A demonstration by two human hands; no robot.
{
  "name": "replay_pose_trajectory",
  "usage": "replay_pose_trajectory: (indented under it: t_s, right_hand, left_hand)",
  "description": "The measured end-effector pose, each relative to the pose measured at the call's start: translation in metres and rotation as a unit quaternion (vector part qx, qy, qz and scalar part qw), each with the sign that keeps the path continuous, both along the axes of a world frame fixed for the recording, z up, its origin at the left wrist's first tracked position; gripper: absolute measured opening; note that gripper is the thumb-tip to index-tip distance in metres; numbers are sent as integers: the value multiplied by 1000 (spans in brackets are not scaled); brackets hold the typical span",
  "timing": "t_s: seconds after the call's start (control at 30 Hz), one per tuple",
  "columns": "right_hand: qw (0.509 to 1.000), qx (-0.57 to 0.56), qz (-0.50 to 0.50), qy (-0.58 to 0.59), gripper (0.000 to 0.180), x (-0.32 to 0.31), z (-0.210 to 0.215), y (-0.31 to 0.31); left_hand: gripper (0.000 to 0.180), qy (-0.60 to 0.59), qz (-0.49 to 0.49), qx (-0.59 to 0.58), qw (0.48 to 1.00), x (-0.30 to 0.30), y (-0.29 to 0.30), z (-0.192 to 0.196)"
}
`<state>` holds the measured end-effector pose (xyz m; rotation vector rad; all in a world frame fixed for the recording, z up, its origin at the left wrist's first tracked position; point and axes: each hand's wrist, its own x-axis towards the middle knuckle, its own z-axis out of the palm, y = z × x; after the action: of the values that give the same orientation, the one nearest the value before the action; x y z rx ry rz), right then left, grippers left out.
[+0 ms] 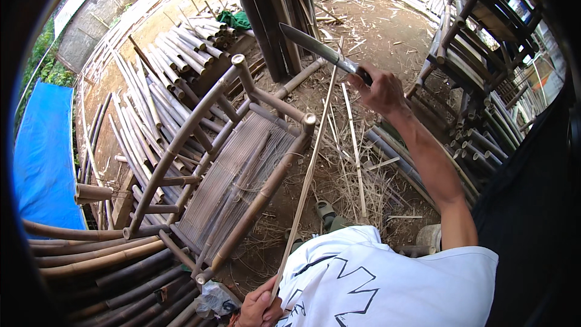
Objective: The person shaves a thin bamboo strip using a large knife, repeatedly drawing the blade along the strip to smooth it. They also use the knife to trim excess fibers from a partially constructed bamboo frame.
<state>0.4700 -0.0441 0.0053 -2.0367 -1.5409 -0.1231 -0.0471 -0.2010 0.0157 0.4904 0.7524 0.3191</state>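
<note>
Chair [224, 191]'s left of the strip [301, 201], poles [151, 106] piled left of and behind it, tarp [48, 151] left of those. Right hand [381, 91]'s got the knife [311, 43] by the strip's far end, left hand [260, 307]'s on the near end. Shavings [378, 203] on the ground [396, 30] to the right.

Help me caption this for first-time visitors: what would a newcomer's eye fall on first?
Probably the long knife in the raised right hand, above centre, and the pale bamboo strip running up toward it from the left hand at the bottom. Left of centre stands a bamboo frame with a slatted panel, and at the far left edge hangs a bright blue sheet.
</note>
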Motion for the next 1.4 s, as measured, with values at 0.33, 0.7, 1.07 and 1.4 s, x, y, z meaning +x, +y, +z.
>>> replay_pose_trajectory:
  t_s: [0.33,0.7,1.07,1.4]
  right_hand:
    - [993,48,-48,95,48,-10,10,-17]
    - [962,77,258,46,60,-180,-15,-68]
    - [989,-26,-6,148,52,-77,-16,-41]
    - [994,68,75,51,63,-83,-21,-40]
  left_hand:
    - [50,94,-29,145,985,14,34,-17]
    - [28,80,83,331,936,129,104,3]
    - [41,112,-5,277,954,87,38,11]
    - [45,104,9,279,955,76,25,1]
